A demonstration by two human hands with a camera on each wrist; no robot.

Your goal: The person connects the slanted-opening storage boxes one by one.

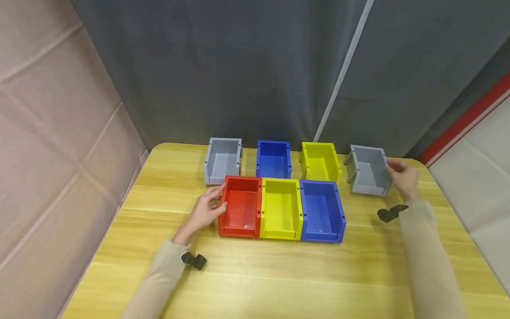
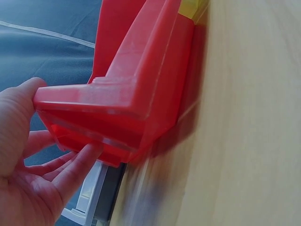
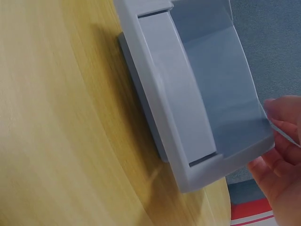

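In the head view, a red bin (image 1: 241, 212), a yellow bin (image 1: 280, 206) and a blue bin (image 1: 320, 208) stand side by side. My left hand (image 1: 203, 215) grips the red bin's left side; the left wrist view shows the thumb of that hand (image 2: 30, 186) on the rim of the red bin (image 2: 162, 84) and fingers against its side wall. At the right, my right hand (image 1: 404, 177) holds a grey bin (image 1: 368, 170) by its right side. The right wrist view has this hand (image 3: 282, 174) pinching the wall of the grey bin (image 3: 174, 84), fingertips partly hidden.
Behind the front row on the wooden table (image 1: 255, 279) stand another grey bin (image 1: 224, 161), a blue bin (image 1: 273, 161) and a yellow bin (image 1: 320, 161). A dark curtain (image 1: 199, 71) hangs behind the table's back edge, with pale sheets (image 1: 52, 133) at the left and right.
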